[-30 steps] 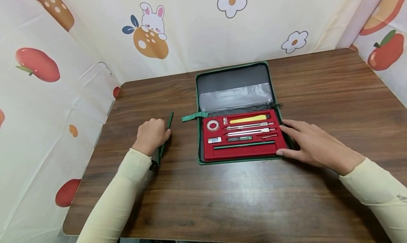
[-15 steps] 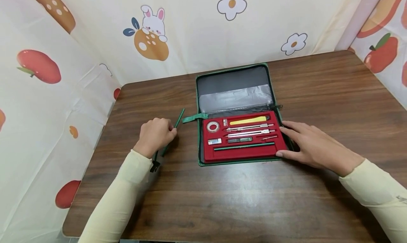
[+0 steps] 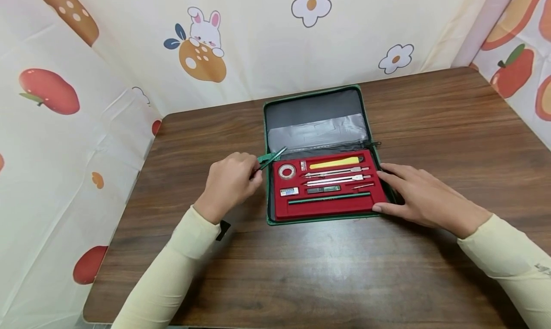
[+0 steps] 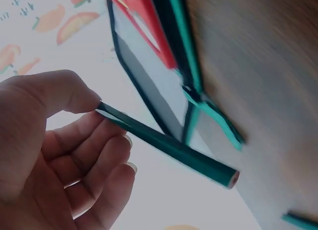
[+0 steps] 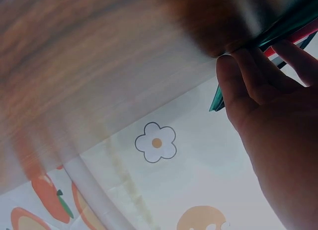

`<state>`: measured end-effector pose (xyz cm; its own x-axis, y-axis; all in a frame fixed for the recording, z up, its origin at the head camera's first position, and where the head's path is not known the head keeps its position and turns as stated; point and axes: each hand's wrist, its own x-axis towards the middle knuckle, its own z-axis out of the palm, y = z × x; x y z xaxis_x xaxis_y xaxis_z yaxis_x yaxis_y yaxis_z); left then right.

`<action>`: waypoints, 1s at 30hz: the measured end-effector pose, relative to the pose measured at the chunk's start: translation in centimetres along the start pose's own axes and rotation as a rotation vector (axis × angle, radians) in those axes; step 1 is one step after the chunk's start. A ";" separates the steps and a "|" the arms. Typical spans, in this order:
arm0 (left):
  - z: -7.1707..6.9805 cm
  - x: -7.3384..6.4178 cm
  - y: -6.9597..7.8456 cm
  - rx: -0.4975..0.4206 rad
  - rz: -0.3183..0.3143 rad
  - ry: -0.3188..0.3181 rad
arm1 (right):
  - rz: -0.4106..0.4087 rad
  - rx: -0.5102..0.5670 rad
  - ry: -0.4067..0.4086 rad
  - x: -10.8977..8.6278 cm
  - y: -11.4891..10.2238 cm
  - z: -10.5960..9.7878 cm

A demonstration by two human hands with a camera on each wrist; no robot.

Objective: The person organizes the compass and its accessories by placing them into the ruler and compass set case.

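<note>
My left hand (image 3: 232, 183) pinches a green pencil (image 4: 169, 146) between thumb and fingers, its far end over the left edge of the opened zip case (image 3: 272, 223). In the left wrist view a wood-coloured end of the pencil points away from the hand. My right hand (image 3: 424, 197) rests against the case's right side, thumb at the front corner, fingers fairly straight. The red tray (image 3: 329, 211) in the case holds another green pencil (image 3: 329, 198), a yellow utility knife (image 3: 336, 162), two metal compasses (image 3: 336, 180), a tape roll (image 3: 281, 172) and an eraser (image 3: 289, 191).
Another green stick-like piece (image 4: 300, 221) lies on the table, hidden by the left hand in the head view. A green strap (image 3: 263, 158) sticks out left of the case. The case lid (image 3: 314, 109) leans open toward the printed curtain (image 3: 258, 42) behind the table.
My left hand has moved right with the green pencil, from the left part of the table to the case's left edge. The right hand has stayed at the case.
</note>
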<state>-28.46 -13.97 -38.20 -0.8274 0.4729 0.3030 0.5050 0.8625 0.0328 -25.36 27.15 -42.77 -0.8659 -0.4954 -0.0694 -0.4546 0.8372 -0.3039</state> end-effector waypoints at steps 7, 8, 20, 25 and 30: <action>0.4 0.9 2.4 -0.032 0.111 -0.056 | -0.007 -0.011 -0.013 -0.1 0.0 -0.3; 0.5 1.0 2.8 -0.032 0.135 -0.063 | -0.007 -0.012 -0.014 -0.1 0.0 -0.3; 1.4 1.4 5.7 -0.019 0.288 -0.156 | -0.028 -0.014 0.003 0.0 0.0 0.0; 1.9 1.5 6.7 -0.019 0.312 -0.201 | -0.021 -0.013 -0.004 0.0 0.0 0.0; 2.2 1.8 7.6 -0.021 0.334 -0.233 | -0.019 -0.021 -0.011 0.0 0.1 0.1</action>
<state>-26.64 -6.17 -39.49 -0.6496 0.7564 0.0765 0.7581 0.6521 -0.0102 -25.39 27.19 -42.84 -0.8546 -0.5139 -0.0742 -0.4755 0.8320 -0.2857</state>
